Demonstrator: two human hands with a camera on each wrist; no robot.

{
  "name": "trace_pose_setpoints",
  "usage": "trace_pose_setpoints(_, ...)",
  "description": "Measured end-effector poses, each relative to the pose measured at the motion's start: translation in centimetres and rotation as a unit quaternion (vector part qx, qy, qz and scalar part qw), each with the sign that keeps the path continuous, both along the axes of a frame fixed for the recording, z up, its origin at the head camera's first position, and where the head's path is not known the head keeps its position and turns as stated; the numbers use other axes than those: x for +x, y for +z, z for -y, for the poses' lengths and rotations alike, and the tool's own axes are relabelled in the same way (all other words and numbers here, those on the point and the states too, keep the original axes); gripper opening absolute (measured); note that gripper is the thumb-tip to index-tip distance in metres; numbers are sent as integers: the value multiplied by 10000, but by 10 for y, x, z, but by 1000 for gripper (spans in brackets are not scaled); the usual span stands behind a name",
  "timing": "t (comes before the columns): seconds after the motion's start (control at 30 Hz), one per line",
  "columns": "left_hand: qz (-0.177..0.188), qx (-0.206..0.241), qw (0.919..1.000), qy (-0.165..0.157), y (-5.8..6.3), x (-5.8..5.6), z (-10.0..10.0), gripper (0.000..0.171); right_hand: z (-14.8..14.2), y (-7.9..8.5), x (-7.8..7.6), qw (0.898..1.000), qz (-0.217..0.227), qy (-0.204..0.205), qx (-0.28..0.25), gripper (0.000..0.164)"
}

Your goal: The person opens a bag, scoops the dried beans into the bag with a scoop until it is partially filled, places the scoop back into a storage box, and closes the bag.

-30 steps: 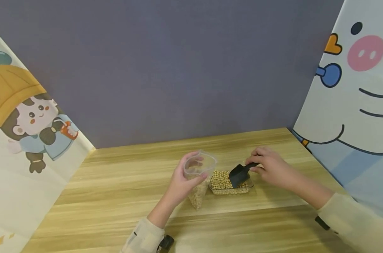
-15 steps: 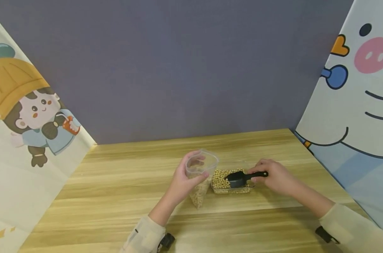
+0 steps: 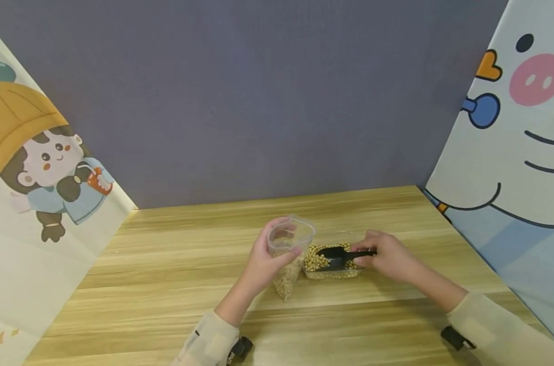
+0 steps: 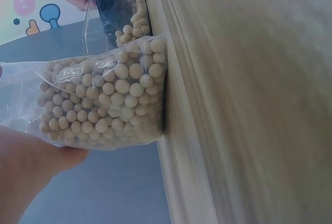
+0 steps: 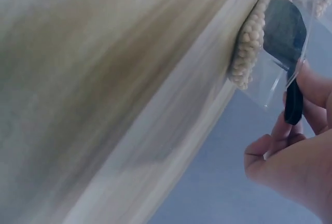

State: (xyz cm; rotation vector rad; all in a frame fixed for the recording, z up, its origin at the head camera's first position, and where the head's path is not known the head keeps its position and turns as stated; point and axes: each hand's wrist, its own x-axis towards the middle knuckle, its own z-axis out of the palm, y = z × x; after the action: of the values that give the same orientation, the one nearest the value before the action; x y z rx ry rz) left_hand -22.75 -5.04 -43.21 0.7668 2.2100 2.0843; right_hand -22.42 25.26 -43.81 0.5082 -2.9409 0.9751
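Observation:
My left hand (image 3: 269, 259) grips a clear plastic bag (image 3: 289, 269) near its top, holding the mouth spread wide. Soybeans (image 4: 104, 99) fill the lower part of the bag, whose bottom stands on the table. Just right of it sits a clear rectangular container (image 3: 333, 275) with more soybeans (image 3: 314, 258) inside. My right hand (image 3: 386, 254) pinches the handle of a black scoop (image 3: 335, 258). The scoop lies low within the container, its blade pointing left among the beans. In the right wrist view the scoop (image 5: 285, 32) shows through the container's clear wall (image 5: 257, 97).
The wood-grain table (image 3: 167, 274) stretches around the bag and container. A grey panel (image 3: 258, 101) rises at the back. Cartoon-printed panels flank the left (image 3: 11, 244) and right (image 3: 478, 157) sides.
My right hand has tilted the scoop from steeply angled to nearly level and pushed it left into the beans. The left hand keeps holding the bag in about the same place.

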Motion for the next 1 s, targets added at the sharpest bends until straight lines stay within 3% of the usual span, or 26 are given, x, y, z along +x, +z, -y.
trace_pose_setpoints(0.27,-1,31,10000,84,2,0,2,64,16,0,-6,9979,-426,379,293,23)
trace_pose_setpoints(0.4,-20,83,9999,55,1,-1,2,64,21,-1,-9,9962,-643,342,474,25)
trace_pose_setpoints(0.63,-17,65,9999,107,1,-1,3,63,27,-2,-14,9755,-1652,315,1419,24)
trace_pose_setpoints(0.87,87,79,9999,99,0,-1,4,64,20,-4,-20,9805,-1484,835,983,24)
trace_pose_setpoints(1.0,105,141,9998,-79,0,-1,3,64,12,-9,-20,9814,-1538,794,829,23)
